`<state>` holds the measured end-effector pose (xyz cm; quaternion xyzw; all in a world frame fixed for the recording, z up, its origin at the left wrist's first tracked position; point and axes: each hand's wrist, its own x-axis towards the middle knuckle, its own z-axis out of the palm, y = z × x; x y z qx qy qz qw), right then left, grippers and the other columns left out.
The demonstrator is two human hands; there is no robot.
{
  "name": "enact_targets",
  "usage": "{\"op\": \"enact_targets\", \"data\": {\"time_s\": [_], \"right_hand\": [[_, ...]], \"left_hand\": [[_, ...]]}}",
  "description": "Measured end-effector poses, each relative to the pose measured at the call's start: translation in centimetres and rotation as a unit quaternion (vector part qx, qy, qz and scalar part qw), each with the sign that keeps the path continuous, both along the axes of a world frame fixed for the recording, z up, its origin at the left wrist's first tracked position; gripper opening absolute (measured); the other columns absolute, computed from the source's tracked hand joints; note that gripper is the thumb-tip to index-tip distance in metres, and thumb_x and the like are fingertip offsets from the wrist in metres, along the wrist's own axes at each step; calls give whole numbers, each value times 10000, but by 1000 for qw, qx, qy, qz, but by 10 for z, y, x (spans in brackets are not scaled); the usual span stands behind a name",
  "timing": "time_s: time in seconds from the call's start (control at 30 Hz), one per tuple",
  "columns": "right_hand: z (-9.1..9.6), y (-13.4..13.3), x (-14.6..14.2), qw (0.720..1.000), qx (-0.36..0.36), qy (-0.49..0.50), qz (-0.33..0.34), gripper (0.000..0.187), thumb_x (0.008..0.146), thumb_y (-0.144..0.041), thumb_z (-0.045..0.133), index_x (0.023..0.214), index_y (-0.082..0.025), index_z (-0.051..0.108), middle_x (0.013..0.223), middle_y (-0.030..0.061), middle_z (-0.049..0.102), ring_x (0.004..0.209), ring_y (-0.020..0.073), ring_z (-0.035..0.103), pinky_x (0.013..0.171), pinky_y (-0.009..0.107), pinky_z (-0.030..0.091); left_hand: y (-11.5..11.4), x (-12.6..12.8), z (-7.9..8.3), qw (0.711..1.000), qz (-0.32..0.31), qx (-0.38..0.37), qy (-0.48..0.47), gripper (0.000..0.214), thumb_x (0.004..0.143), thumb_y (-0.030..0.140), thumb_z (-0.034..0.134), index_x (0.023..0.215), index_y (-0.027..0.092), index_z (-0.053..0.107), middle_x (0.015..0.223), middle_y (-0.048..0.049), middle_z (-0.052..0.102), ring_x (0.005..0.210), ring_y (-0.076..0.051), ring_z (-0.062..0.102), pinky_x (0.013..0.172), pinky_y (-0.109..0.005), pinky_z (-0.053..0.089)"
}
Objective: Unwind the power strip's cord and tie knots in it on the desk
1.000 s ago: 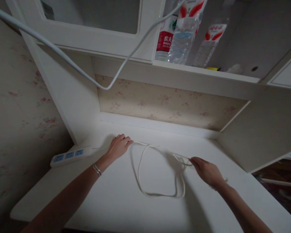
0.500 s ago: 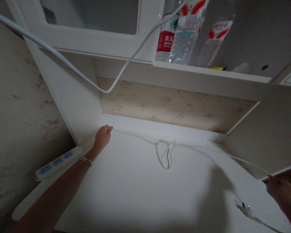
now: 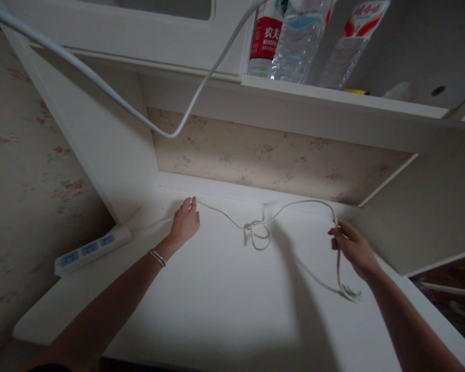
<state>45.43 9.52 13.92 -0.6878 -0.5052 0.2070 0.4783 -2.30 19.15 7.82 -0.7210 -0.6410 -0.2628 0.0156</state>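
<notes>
A thin white power cord (image 3: 225,212) runs along the back of the white desktop, with a loose looped knot (image 3: 260,235) near its middle. My left hand (image 3: 185,221) lies over the cord on the left, thumb and fingers apart, its fingertips beside or touching it; the contact is unclear. On the right, my right hand (image 3: 354,245) pinches the cord between thumb and fingers. Below that hand the cord hangs down to its plug (image 3: 352,294), which is blurred. Left of my left hand, a white power strip (image 3: 91,250) with blue sockets sits at the desktop's left edge.
A thick white cable (image 3: 112,95) hangs across the upper left, close to the camera. Above is an open shelf (image 3: 344,101) with several plastic bottles (image 3: 298,44). Side panels (image 3: 395,217) and floral wallpaper (image 3: 256,155) enclose the white desktop (image 3: 217,305).
My right hand has moved left and inward with the cord, which now arcs slack beside it. My left hand has shifted right, and its fingers have spread from a pinch. The plug moved left.
</notes>
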Motion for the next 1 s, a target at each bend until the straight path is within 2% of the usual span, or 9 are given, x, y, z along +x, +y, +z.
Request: {"op": "enact_targets", "data": {"time_s": [0.1, 0.23, 0.3, 0.37, 0.5, 0.63, 0.77, 0.9, 1.0], "right_hand": [[7, 0, -36, 984, -16, 160, 81, 479, 762, -498, 651, 1129, -197, 585, 635, -44, 517, 533, 109, 481, 579, 277, 461], [31, -4, -72, 948, -56, 261, 174, 447, 852, -581, 520, 1084, -204, 585, 519, -84, 398, 438, 86, 379, 589, 292, 485], [44, -6, -84, 940, -73, 262, 205, 436, 862, -600, 486, 989, -197, 595, 495, -94, 312, 395, 72, 275, 449, 240, 395], [56, -9, -92, 938, -91, 245, 227, 455, 865, -624, 458, 961, -200, 594, 486, -107, 202, 385, 66, 141, 358, 212, 227], [75, -17, -91, 936, -102, 220, 253, 504, 864, -657, 432, 1009, -206, 605, 473, -112, 144, 409, 70, 62, 374, 221, 128], [91, -24, -75, 937, -55, 245, 244, 425, 854, -619, 493, 912, -220, 629, 438, -110, 160, 392, 67, 68, 377, 229, 138], [101, -24, -58, 926, 13, 299, 231, 382, 803, -566, 603, 831, -187, 637, 416, -109, 204, 355, 50, 119, 363, 233, 130], [101, -13, -36, 928, 118, 331, 125, 278, 854, -434, 593, 747, -178, 596, 438, -94, 292, 325, 39, 172, 350, 248, 84], [92, -2, -3, 925, 181, 333, 25, 235, 911, -268, 497, 701, -187, 564, 447, -81, 335, 303, 46, 205, 345, 273, 52]], "left_hand": [[-12, 19, 3, 993, -78, 56, 73, 510, 890, 177, 403, 1400, 172, 386, 1492, -144, 335, 1384, -296, 283, 1149, -478, 167], [-14, 54, -10, 972, -213, -4, 93, 485, 882, 221, 444, 1362, 154, 427, 1460, -129, 395, 1372, -244, 316, 1153, -375, 199], [-12, 73, -21, 961, -260, -40, 85, 499, 867, 253, 484, 1353, 150, 430, 1463, -135, 394, 1372, -252, 319, 1153, -380, 196], [-9, 92, -32, 954, -284, -61, 73, 528, 852, 293, 526, 1352, 161, 422, 1466, -134, 394, 1374, -263, 319, 1150, -393, 199], [-1, 121, -43, 951, -296, -69, 51, 530, 873, 353, 512, 1352, 152, 406, 1436, -169, 420, 1351, -282, 354, 1126, -431, 225], [4, 132, -43, 932, -350, -85, 40, 340, 903, 337, 481, 1206, 190, 535, 1225, -116, 608, 1176, -242, 532, 1071, -407, 304], [2, 133, -40, 907, -409, -96, 28, 216, 905, 363, 503, 1015, 213, 613, 1020, -46, 668, 999, -207, 602, 1014, -381, 355], [-3, 126, -38, 896, -433, -103, -4, 236, 910, 384, 511, 801, 203, 617, 873, -21, 642, 868, -169, 605, 845, -278, 428], [-5, 114, -34, 909, -403, -94, -49, 243, 943, 331, 447, 819, 200, 610, 862, -16, 622, 779, -150, 587, 734, -254, 430]]}}
